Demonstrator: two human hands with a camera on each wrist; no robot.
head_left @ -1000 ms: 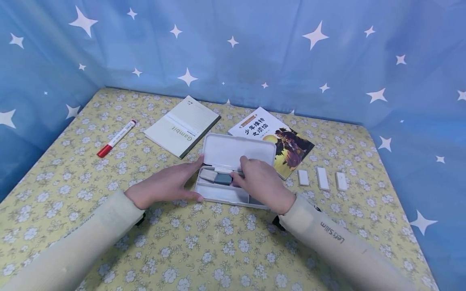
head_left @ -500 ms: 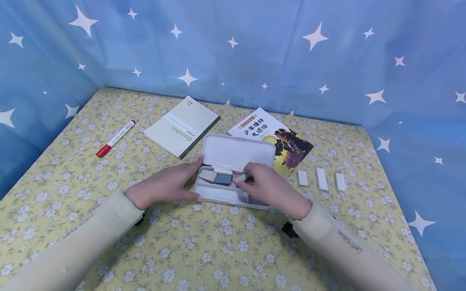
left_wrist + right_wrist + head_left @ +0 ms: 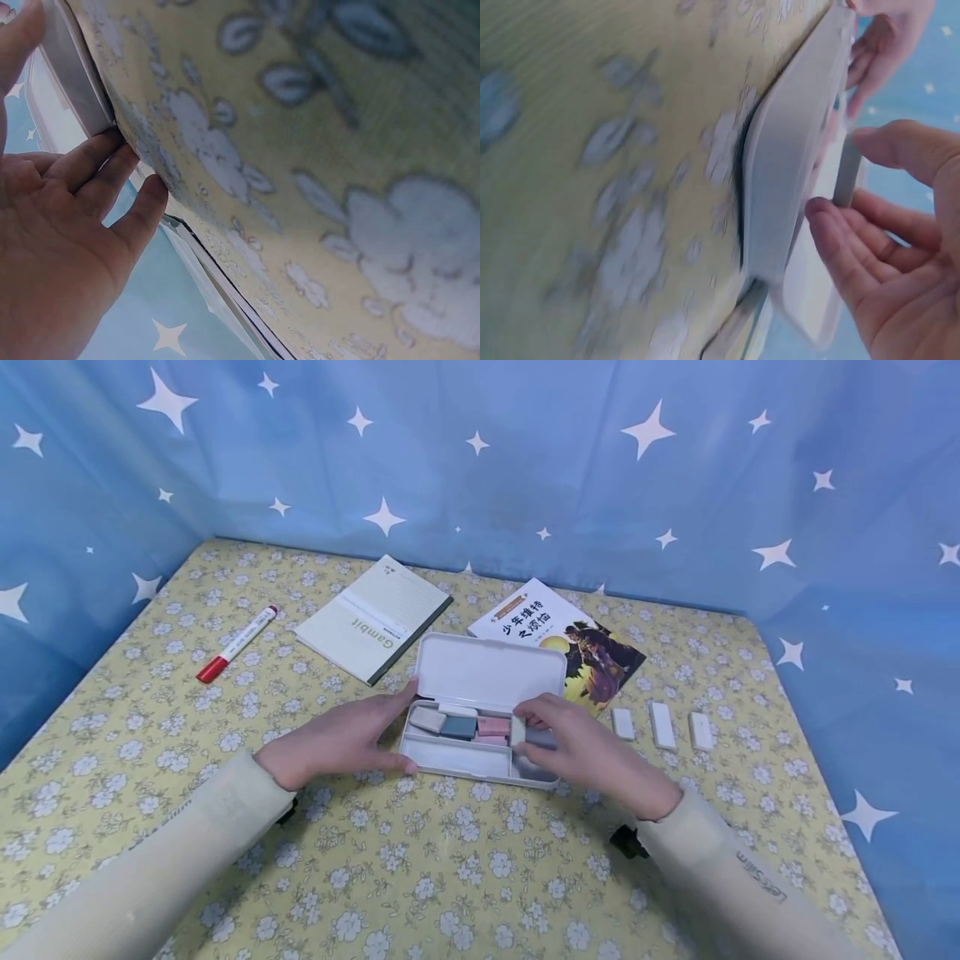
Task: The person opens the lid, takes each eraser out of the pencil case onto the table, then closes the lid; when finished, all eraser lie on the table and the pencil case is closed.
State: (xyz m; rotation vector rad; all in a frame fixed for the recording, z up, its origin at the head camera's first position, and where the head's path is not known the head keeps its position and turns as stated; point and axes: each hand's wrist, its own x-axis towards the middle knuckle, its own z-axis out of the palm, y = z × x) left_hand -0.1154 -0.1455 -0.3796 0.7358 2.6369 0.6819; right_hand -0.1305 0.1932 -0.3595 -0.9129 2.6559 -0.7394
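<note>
An open white pencil case [image 3: 456,758] lies on the table, lid [image 3: 491,672] tilted back. My left hand [image 3: 337,737] holds its left end, thumb at the front corner and fingers near the hinge; in the left wrist view its fingertips touch the case's edge. Inside the rear compartment sit white erasers [image 3: 427,720], a dark teal eraser [image 3: 458,727] and pink erasers [image 3: 492,727]. My right hand [image 3: 581,747] pinches a pale eraser [image 3: 518,731] over the case's right part. The right wrist view shows that block, greyish in shade, between thumb and fingers.
Three white erasers [image 3: 662,725] stand in a row to the right. Behind the case lie a picture-covered book [image 3: 600,664], partly under the lid, and a pale notebook [image 3: 375,618]. A red-capped marker [image 3: 238,645] rests at the left. A blue star curtain [image 3: 480,460] borders the table.
My right hand has moved to the right with the pale eraser, baring the pink erasers. The left hand has stayed on the case.
</note>
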